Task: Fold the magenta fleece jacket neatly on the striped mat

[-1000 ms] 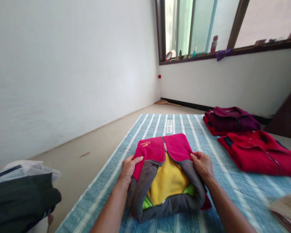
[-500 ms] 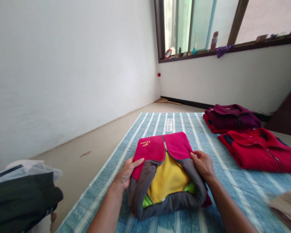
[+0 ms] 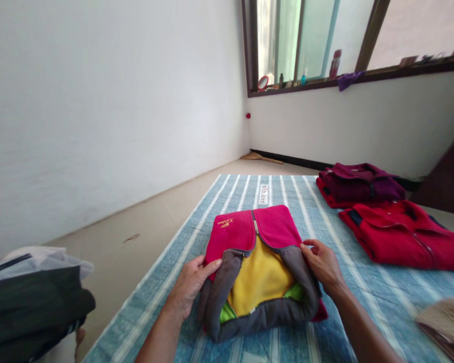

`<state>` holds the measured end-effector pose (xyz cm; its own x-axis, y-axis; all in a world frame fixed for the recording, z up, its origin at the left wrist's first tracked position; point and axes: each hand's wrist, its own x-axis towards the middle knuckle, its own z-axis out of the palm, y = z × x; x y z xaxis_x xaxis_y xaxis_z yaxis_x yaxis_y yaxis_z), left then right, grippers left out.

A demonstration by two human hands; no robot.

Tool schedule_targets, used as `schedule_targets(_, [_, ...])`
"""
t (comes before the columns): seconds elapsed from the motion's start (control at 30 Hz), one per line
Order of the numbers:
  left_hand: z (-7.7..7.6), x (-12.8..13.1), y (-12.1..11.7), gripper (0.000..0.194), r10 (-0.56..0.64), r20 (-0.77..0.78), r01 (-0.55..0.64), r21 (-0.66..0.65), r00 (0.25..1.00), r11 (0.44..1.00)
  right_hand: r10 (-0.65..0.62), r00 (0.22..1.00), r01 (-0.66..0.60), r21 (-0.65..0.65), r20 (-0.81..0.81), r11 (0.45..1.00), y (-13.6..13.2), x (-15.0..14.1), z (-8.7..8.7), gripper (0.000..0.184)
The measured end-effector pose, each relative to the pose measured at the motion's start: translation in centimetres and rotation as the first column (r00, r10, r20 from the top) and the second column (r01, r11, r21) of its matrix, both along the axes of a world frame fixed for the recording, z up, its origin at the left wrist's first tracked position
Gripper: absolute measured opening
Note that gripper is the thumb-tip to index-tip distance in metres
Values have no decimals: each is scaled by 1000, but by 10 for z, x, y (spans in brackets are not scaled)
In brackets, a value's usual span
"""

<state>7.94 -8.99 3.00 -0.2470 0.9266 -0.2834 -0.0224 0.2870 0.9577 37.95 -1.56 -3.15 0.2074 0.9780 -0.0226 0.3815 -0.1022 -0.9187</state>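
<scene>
A folded zip jacket (image 3: 234, 234), pink with a grey collar and a yellow and green lining, lies on the blue striped bed cover (image 3: 196, 222). Gold embroidery marks its upper left, and the zip is partly undone over the yellow lining. On its left edge is my left hand (image 3: 192, 280), thumb on top of the cloth and the other fingers at or under the side. My right hand (image 3: 323, 262) pinches the right edge, where pink meets grey, between thumb and forefinger. The undersides of both grips are hidden.
To the right lie a folded red jacket (image 3: 404, 234) and a folded purple garment (image 3: 363, 184). A beige knitted item (image 3: 446, 325) is at lower right. Dark green clothing (image 3: 34, 307) juts in at lower left. A broom (image 3: 261, 158) lies on the floor by the far wall.
My left hand has slid slightly down the jacket's left edge, and my right hand has shifted slightly along the right edge. The jacket stays folded in nearly the same place.
</scene>
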Motion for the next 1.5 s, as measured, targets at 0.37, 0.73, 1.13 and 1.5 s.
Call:
schedule_targets(0.37, [-6, 11, -4, 36, 40, 302, -41, -3, 952, 999, 65, 954, -98, -100, -292, 990, -9, 3, 1, 48])
schedule_targets(0.73, [-21, 17, -9, 28, 105, 339, -109, -7, 935, 994, -24, 999, 22, 35, 48, 999, -15, 4, 4, 41])
schedule_targets(1.13, [-20, 23, -14, 35, 76, 298, -75, -13, 952, 997, 220, 675, -561, 296, 705, 773, -53, -64, 28, 48])
schedule_targets(1.5, [-4, 12, -21, 29, 402, -486, -251, 346, 776, 904, 354, 541, -619, 76, 763, 782, -46, -60, 24, 59])
